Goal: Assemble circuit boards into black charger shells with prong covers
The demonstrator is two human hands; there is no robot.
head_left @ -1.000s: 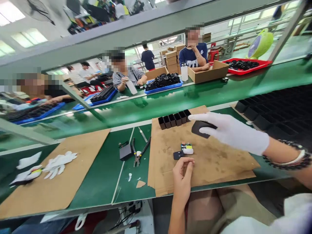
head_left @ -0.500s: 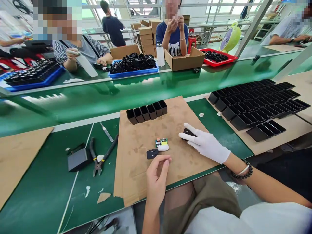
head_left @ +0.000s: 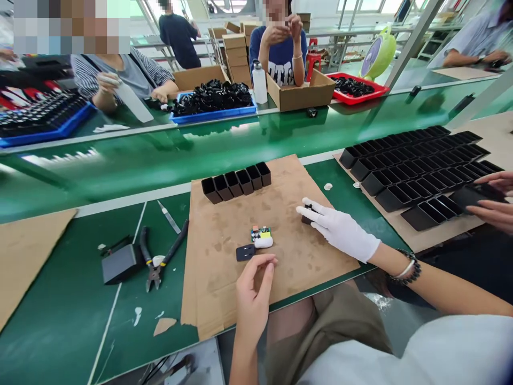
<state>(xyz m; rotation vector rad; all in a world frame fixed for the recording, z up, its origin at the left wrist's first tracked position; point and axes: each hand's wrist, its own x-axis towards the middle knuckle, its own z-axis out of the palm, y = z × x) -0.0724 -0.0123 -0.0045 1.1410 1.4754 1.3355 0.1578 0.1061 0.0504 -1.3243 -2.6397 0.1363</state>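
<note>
My left hand (head_left: pixel 253 297), bare, rests at the front of the cardboard sheet (head_left: pixel 216 278). Its fingers curve loosely, with a gap inside the thumb and nothing visible in them. Just beyond its fingertips lies a small circuit board (head_left: pixel 258 233) with yellow, orange and white parts. Touching it is a flat black plate (head_left: pixel 245 252) with slots. On the right side of the sheet, my right hand (head_left: pixel 339 229) wears a white glove and grips a small black plastic part (head_left: pixel 308 215); the fingers hide much of it.
A row of open black cases (head_left: pixel 236 183) stands at the sheet's back. Left are cutting pliers (head_left: pixel 154 267), tweezers (head_left: pixel 169 216) and a black case (head_left: pixel 120 263). Several rows of cases (head_left: pixel 393 187) stand right, where another person's hands (head_left: pixel 495 206) hold black cases. Co-workers sit opposite.
The black part under my right hand has turned and stands higher. Another person's hands have come in from the right edge with black cases. My left hand stays by the circuit board.
</note>
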